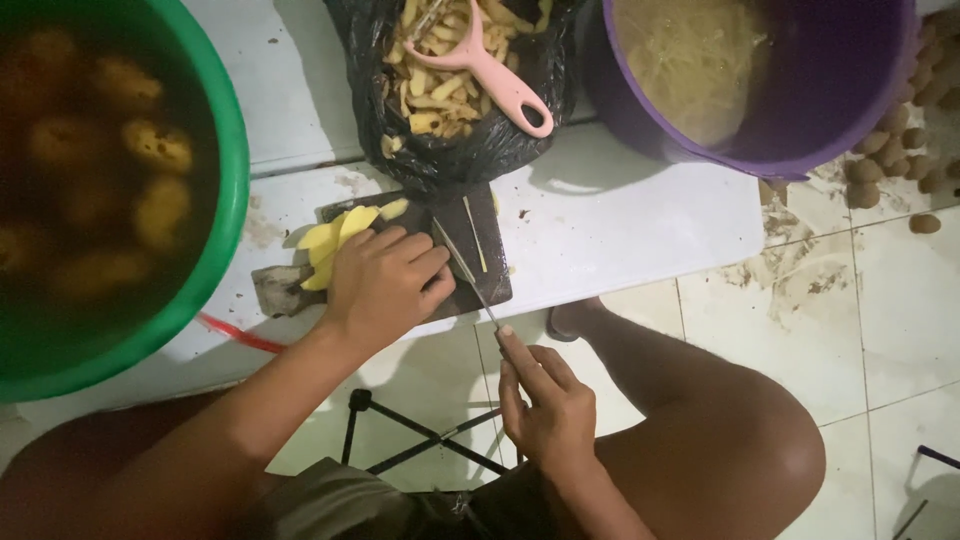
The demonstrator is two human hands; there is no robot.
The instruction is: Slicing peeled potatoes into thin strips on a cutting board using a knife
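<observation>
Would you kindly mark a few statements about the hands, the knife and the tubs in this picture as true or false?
1. The left hand presses down on yellow potato slices on the dark cutting board. True.
2. The right hand holds a pink peeler. False: it holds a knife; the pink peeler lies on the peelings in the black bag.
3. The green tub holds peeled potatoes in water. True.
4. The purple tub is empty. False: it holds pale shredded strips.
5. Small brown potatoes lie on the floor at the right. True.
</observation>
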